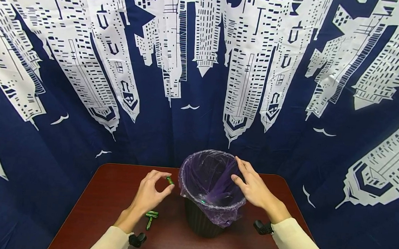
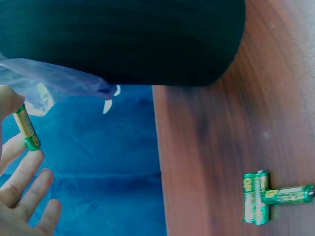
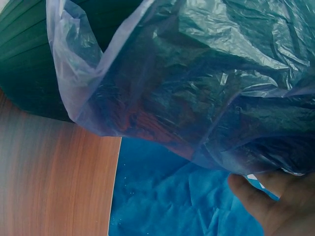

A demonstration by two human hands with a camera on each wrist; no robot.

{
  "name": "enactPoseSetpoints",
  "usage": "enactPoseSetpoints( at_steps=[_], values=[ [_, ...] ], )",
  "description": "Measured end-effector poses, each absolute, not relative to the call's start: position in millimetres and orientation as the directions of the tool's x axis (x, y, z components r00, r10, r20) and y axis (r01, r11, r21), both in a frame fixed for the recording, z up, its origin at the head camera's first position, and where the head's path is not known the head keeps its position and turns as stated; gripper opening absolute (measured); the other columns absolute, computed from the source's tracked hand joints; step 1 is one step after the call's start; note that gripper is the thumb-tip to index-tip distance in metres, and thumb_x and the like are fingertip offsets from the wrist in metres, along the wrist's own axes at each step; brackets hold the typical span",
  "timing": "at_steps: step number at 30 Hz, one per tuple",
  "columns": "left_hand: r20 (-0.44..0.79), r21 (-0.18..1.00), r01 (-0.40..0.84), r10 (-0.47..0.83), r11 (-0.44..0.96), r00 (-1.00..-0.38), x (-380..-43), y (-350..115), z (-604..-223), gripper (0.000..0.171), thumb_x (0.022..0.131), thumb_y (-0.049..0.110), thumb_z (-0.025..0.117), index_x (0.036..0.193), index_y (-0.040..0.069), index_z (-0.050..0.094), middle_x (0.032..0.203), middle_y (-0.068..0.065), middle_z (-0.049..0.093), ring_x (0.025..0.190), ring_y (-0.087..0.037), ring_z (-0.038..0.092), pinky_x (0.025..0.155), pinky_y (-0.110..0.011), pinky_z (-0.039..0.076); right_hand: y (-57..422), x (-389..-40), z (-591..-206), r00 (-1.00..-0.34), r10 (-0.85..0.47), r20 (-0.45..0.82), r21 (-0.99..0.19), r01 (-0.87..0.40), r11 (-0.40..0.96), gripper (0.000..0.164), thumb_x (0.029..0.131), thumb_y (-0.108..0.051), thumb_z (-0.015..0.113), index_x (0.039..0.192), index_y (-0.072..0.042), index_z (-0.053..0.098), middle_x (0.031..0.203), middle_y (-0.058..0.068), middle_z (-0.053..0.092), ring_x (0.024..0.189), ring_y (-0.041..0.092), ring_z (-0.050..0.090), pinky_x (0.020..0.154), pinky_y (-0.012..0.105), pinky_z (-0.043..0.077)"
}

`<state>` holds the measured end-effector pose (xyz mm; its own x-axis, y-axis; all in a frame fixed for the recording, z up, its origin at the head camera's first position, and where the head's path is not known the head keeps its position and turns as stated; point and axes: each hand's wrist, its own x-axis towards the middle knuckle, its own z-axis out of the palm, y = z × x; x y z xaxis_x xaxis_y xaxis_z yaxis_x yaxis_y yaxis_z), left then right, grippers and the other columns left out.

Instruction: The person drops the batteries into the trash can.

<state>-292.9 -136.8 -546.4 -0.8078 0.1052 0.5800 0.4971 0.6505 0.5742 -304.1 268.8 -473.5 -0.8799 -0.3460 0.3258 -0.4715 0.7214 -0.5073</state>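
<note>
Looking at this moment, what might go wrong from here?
The left hand pinches a green battery by its ends, so it could slip and land beside the bin. The purple liner hangs loosely over the bin's edge; with the right hand there, a tug might shift it. Three other batteries lie on the table near the left wrist in the head view, and might get knocked.
</note>
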Motion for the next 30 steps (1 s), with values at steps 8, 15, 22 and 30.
enactPoseSetpoints(
  at_steps=[8, 15, 22, 30],
  values=[
    [0.610, 0.573, 0.522, 0.097, 0.632, -0.787, -291, -138, -524, 0.041, 0.094, 0.022, 0.096, 0.133, 0.014, 0.085, 0.119, -0.007, 0.080, 0.121, -0.032, 0.078, 0.105, -0.057, 0.065, 269, -306, -474, -0.879, -0.350, 0.324, -0.512, -0.474, 0.716, 0.077, 0.119, -0.035, 0.058, 0.182, 0.000, 0.031, 0.180, 0.029, 0.044, 0.167, 0.054, 0.048, 0.136, 0.077, 0.037],
    [0.626, 0.569, 0.544, 0.104, 0.616, -0.773, -292, -136, -506, 0.041, 0.096, 0.020, 0.096, 0.134, 0.013, 0.084, 0.122, -0.010, 0.080, 0.120, -0.035, 0.079, 0.105, -0.057, 0.065, 267, -307, -474, -0.877, -0.354, 0.325, -0.508, -0.477, 0.717, 0.077, 0.119, -0.034, 0.059, 0.182, 0.001, 0.031, 0.179, 0.029, 0.045, 0.166, 0.054, 0.049, 0.136, 0.076, 0.038],
    [0.636, 0.559, 0.554, 0.111, 0.617, -0.764, -294, -131, -491, 0.040, 0.096, 0.021, 0.095, 0.134, 0.016, 0.084, 0.124, -0.008, 0.080, 0.120, -0.031, 0.079, 0.106, -0.056, 0.065, 267, -307, -474, -0.878, -0.353, 0.325, -0.505, -0.476, 0.720, 0.077, 0.119, -0.033, 0.059, 0.181, 0.003, 0.032, 0.179, 0.029, 0.044, 0.167, 0.054, 0.048, 0.136, 0.076, 0.037],
    [0.629, 0.565, 0.562, 0.125, 0.605, -0.767, -295, -125, -475, 0.042, 0.097, 0.023, 0.095, 0.136, 0.014, 0.084, 0.126, -0.009, 0.080, 0.122, -0.031, 0.079, 0.107, -0.055, 0.066, 269, -306, -473, -0.879, -0.352, 0.321, -0.501, -0.473, 0.724, 0.076, 0.120, -0.034, 0.058, 0.182, 0.001, 0.032, 0.180, 0.028, 0.044, 0.167, 0.054, 0.048, 0.135, 0.077, 0.038]
  ],
)
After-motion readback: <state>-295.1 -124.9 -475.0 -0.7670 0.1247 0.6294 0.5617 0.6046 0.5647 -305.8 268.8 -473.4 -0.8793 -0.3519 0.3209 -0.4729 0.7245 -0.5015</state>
